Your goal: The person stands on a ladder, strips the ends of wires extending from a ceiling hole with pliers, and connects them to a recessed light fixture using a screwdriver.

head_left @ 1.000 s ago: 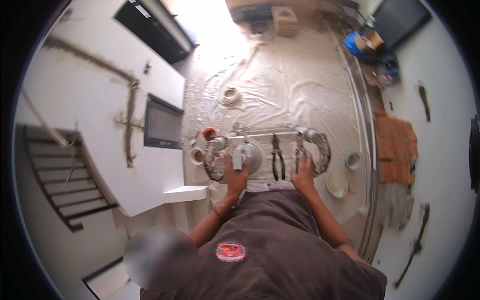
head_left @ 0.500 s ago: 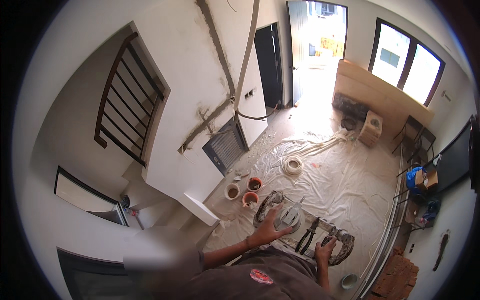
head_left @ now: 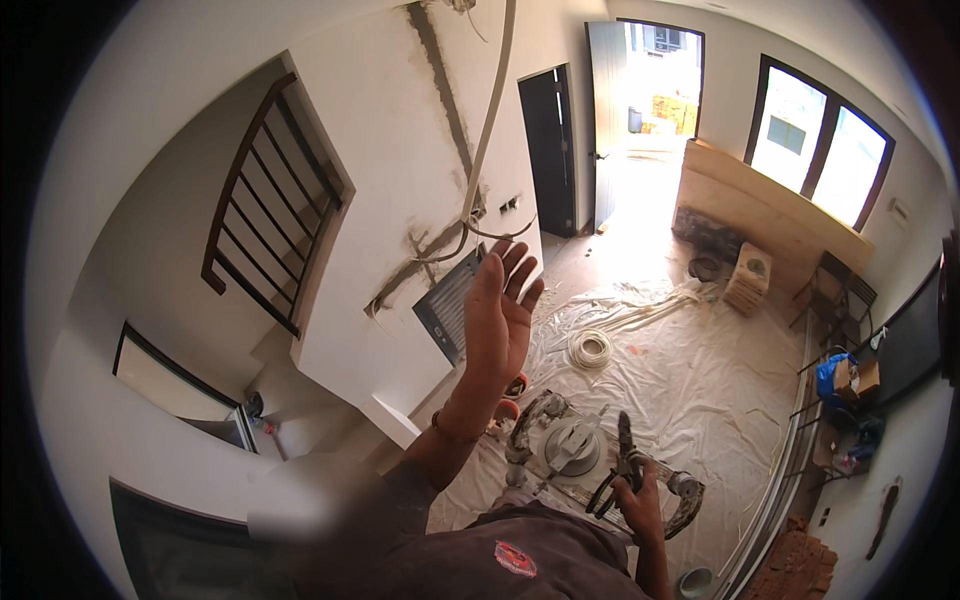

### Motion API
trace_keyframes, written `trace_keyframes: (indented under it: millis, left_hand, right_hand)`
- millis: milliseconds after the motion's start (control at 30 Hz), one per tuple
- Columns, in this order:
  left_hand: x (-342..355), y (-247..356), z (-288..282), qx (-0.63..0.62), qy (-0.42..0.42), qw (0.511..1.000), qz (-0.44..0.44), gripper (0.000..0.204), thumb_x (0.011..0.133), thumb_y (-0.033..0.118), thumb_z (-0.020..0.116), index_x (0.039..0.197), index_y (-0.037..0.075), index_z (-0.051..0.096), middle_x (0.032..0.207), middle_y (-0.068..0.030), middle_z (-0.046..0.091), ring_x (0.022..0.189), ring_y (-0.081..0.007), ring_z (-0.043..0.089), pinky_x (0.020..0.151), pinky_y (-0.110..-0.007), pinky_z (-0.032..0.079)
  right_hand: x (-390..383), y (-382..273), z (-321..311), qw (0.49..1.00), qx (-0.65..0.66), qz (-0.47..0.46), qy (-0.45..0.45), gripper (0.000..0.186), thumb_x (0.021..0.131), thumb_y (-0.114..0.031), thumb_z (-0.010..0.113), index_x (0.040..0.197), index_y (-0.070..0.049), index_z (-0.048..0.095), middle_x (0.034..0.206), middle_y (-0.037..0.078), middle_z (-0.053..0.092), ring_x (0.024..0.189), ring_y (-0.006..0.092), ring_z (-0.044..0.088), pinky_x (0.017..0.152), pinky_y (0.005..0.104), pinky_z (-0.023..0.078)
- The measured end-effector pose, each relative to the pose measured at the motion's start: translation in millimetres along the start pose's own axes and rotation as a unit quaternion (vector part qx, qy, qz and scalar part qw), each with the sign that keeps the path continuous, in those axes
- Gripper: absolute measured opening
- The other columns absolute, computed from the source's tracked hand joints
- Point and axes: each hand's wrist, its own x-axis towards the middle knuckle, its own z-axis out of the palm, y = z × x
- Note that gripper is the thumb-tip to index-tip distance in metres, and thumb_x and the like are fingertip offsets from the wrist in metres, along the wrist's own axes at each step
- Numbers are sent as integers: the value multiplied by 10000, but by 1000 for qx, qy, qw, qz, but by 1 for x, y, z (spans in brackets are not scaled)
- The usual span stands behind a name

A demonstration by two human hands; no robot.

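Observation:
My left hand point(head_left: 500, 320) is raised, empty, fingers apart and curved, just below a hanging pale conduit point(head_left: 490, 120) with looped cable ends at the wall; whether it touches them I cannot tell. Lower right, my right hand point(head_left: 640, 500) is closed on dark-handled pliers point(head_left: 625, 440), over the top of a grimy metal ladder or stand point(head_left: 688, 488). Beside the pliers a round grey-white fitting point(head_left: 572, 448) rests on that top.
Plastic sheeting point(head_left: 730, 390) covers the floor, with a cable coil point(head_left: 589, 349) and orange buckets point(head_left: 505, 412). A wall with filled channels point(head_left: 390, 285) stands ahead-left. A plywood board point(head_left: 770, 190) leans below the windows; folding chairs point(head_left: 830, 290) line the right.
My view has tilted up from the ladder top. My left hand has left the fitting and risen toward the hanging cables. My right hand has taken hold of the pliers and lifted them slightly.

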Motion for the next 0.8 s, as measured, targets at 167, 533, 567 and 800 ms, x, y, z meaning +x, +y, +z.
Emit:
trace_keyframes:
  millis: [167,533,567,800]
  left_hand:
    - [10,0,4,-31,-56,998,27,330,1010,302,568,1254,81,557,1114,-2,632,1052,-124,578,884,-300,486]
    - [4,22,-11,-12,-75,994,74,206,1030,253,533,1051,61,604,1017,-36,638,901,-117,589,801,-285,487]
    - [3,23,-13,-3,-74,995,74,218,1037,259,517,1045,56,597,1006,-38,626,891,-120,576,791,-289,476]
    - [0,31,-22,-16,-113,992,60,181,1023,207,547,1013,46,628,984,-57,658,853,-107,607,805,-260,509]
  right_hand:
    - [20,-40,10,989,-129,-74,13,232,921,-167,629,1026,-1,505,869,134,642,742,188,641,645,356,506]
    - [63,-208,19,961,-87,-183,-188,315,963,-230,606,1127,39,598,922,96,685,851,161,658,784,318,531]
    - [66,-217,24,955,-89,-201,-200,321,963,-231,610,1134,40,597,926,96,686,861,169,660,799,327,531]
    - [86,-262,45,923,-198,-250,-216,253,950,-246,619,1030,-6,623,789,92,639,697,166,570,680,341,472]
